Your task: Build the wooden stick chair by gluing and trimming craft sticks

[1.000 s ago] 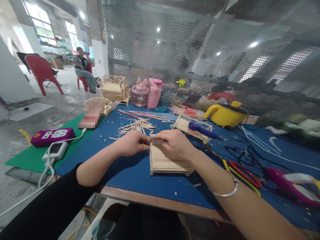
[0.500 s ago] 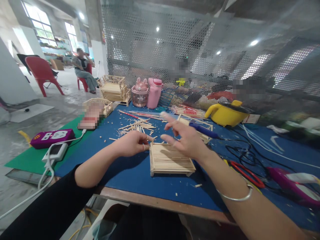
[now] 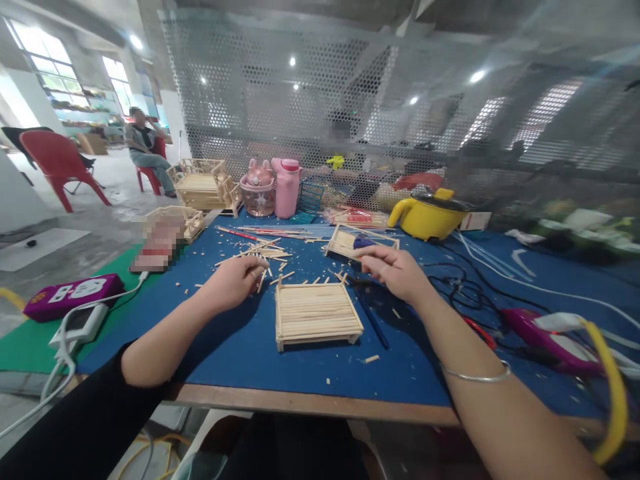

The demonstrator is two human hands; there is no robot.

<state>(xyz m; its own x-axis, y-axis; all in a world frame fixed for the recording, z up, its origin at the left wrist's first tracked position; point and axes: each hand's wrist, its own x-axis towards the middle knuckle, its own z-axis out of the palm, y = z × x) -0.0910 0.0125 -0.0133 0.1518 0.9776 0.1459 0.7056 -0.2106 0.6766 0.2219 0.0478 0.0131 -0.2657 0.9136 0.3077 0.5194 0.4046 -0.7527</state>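
My left hand (image 3: 239, 280) is over the near edge of a pile of thin wooden sticks (image 3: 273, 251), fingers pinched on a stick at its fingertips. My right hand (image 3: 395, 272) has its fingers curled at the blue handle (image 3: 364, 242) of a corded tool, hiding part of it. Between my hands stands a small slatted platform (image 3: 317, 310) of wooden sticks on short legs, with a short post at its far left corner. Neither hand touches it. A slim dark blue tool (image 3: 374, 323) lies to its right. Behind it is a stick frame (image 3: 343, 239).
A yellow pot (image 3: 433, 217), a pink bottle (image 3: 287, 189) and a pink jar (image 3: 258, 193) stand at the back. Black cables (image 3: 457, 283) and a purple power strip (image 3: 550, 340) lie right. A phone (image 3: 159, 243) and stick models (image 3: 203, 183) are left. A person (image 3: 145, 147) sits far behind.
My left hand has left the platform's corner for the stick pile. My right hand has moved off the platform to the blue handle. The view has shifted rightward.
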